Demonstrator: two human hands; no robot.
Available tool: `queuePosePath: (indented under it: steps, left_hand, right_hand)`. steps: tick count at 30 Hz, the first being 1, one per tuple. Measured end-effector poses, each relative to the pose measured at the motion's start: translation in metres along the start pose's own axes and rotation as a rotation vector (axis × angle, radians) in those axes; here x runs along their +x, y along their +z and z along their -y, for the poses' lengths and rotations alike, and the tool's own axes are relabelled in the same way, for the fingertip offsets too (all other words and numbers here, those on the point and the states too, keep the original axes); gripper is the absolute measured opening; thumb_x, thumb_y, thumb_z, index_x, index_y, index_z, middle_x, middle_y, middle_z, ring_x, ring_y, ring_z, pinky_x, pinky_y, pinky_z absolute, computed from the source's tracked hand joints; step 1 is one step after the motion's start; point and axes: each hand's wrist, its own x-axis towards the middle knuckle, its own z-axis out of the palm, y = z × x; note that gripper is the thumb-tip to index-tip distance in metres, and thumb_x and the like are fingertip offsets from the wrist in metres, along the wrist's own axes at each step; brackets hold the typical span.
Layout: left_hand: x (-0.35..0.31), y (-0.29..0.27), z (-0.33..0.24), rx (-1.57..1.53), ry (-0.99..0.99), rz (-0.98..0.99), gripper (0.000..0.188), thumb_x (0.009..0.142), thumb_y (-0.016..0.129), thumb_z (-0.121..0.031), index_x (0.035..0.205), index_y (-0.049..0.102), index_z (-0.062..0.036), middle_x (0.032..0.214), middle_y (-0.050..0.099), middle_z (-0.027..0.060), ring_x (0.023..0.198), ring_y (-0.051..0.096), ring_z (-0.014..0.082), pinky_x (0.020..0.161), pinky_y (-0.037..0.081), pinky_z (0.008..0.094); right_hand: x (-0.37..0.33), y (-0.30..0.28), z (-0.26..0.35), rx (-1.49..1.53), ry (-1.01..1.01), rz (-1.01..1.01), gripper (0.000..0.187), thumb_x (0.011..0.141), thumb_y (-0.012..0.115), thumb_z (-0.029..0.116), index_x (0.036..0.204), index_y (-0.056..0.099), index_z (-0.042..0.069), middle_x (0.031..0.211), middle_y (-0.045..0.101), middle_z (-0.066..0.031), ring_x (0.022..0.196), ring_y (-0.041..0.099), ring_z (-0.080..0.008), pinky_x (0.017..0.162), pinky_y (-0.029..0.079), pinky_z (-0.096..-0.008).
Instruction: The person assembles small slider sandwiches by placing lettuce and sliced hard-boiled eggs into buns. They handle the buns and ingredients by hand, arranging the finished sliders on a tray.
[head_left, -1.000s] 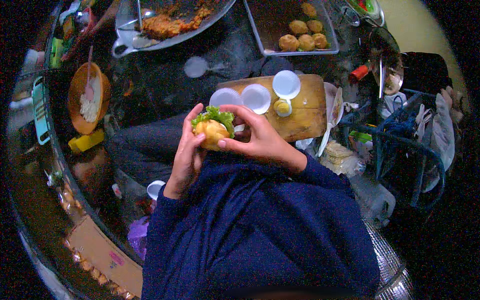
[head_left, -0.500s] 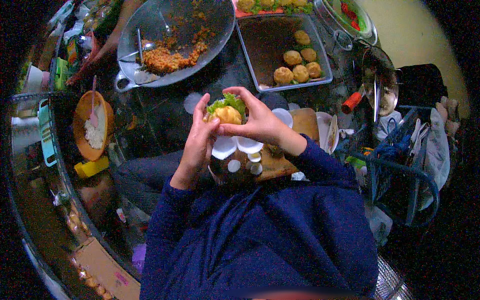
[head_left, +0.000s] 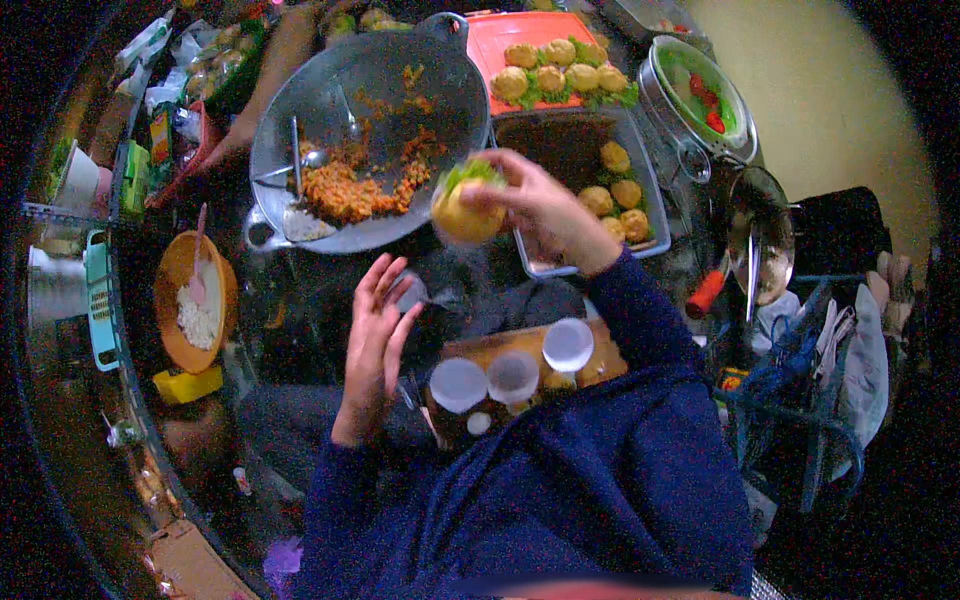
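Note:
My right hand (head_left: 545,205) grips a round golden pastry puff (head_left: 463,213) with green lettuce showing at its top, its thumb and fingers around it. The puff is held between the wok's right side and the clear plastic container (head_left: 553,140), where several plain puffs (head_left: 627,193) lie. Lower down, my left hand (head_left: 376,340) is raised with fingers apart and nothing in it. In front of me, white paper cups (head_left: 458,386) stand by a wooden board (head_left: 480,352). An orange-red tray (head_left: 487,42) at the back carries several lettuce-filled puffs (head_left: 550,79).
A large metal wok (head_left: 290,120) holds orange-red filling (head_left: 345,192) and spoons. At left are an orange bowl (head_left: 168,300) of white food and a yellow block-like thing (head_left: 190,385). At right stand a vegetable bowl (head_left: 655,95), a pan (head_left: 745,205) and a blue basket (head_left: 790,410).
My right hand has carried the puff away from my left hand, forward toward the containers. My left hand has let go of it and opened. The view has tilted, showing more at the back.

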Motion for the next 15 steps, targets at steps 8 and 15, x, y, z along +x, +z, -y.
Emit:
queuePosePath:
  steps: [8, 15]
  left_hand:
    - [-0.053, -0.084, -0.038, 0.345, 0.074, -0.401, 0.057, 0.092, 0.051, -0.027, 0.141, 0.032, -0.0049, 0.143, 0.038, 0.0154, 0.133, 0.035, 0.0259, 0.107, 0.029, 0.0422]
    - [-0.098, -0.126, -0.051, 0.429, 0.110, -0.719, 0.053, 0.094, 0.049, -0.031, 0.138, 0.035, -0.0047, 0.141, 0.041, 0.0153, 0.129, 0.039, 0.0252, 0.105, 0.032, 0.0415]
  right_hand:
    - [0.179, -0.145, 0.070, -0.222, -0.212, -0.291, 0.068, 0.076, 0.075, 0.046, 0.124, 0.049, 0.005, 0.108, 0.061, -0.0079, 0.090, 0.062, -0.0140, 0.066, 0.052, -0.0258]
    - [0.272, -0.185, 0.062, -0.544, -0.208, -0.067, 0.074, 0.078, 0.075, 0.040, 0.134, 0.042, 0.004, 0.120, 0.057, -0.0113, 0.105, 0.058, -0.0180, 0.088, 0.048, -0.0304]
